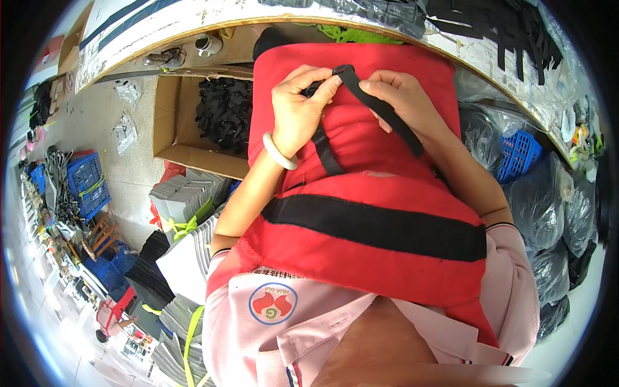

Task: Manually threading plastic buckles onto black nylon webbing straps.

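Over my lap, covered by a red apron [374, 213], I hold a black webbing strap [380, 106]. My left hand [300, 106], with a white bangle on its wrist, pinches the strap's far end between thumb and forefinger. A small dark buckle-like piece [343, 69] shows at that end. My right hand [403, 97] is closed on the strap a little further along, and the strap's loose end slants down to the right past its fingers. Below my left hand, another black strap length [327, 153] lies on the apron; whether it joins the held strap is hidden.
An open cardboard box [171, 122] of black pieces stands at my left, above stacked grey sheets [193, 197] tied with yellow-green bands. A worktable [248, 11] with black straps curves across the far side. Plastic bags [538, 200] and a blue basket [518, 155] are at right.
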{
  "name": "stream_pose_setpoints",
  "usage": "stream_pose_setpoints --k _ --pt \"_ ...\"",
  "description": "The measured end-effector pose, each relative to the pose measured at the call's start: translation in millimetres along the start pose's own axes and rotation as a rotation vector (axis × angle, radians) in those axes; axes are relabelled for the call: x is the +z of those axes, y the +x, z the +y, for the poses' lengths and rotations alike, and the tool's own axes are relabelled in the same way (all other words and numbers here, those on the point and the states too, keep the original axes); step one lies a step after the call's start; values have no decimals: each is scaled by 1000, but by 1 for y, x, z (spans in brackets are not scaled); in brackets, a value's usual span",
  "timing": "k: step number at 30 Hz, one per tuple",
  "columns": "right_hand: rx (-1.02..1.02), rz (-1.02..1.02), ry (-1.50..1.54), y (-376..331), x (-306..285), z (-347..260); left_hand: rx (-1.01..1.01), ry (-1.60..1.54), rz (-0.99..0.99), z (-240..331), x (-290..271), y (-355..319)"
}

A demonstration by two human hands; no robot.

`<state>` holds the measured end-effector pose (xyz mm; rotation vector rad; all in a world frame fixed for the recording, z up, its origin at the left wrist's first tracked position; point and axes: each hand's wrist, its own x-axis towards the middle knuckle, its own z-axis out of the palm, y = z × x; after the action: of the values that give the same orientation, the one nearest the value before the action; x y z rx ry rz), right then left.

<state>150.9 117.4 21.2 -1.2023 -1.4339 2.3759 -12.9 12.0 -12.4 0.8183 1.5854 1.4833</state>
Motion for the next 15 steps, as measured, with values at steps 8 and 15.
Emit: stream_pose_setpoints --k 8,15 --pt "-151 10 188 5 9 14 523 407 1 -1 5 -2" --pt "-125 -102 118 15 -2 9 484 236 -94 -12 -6 -2"
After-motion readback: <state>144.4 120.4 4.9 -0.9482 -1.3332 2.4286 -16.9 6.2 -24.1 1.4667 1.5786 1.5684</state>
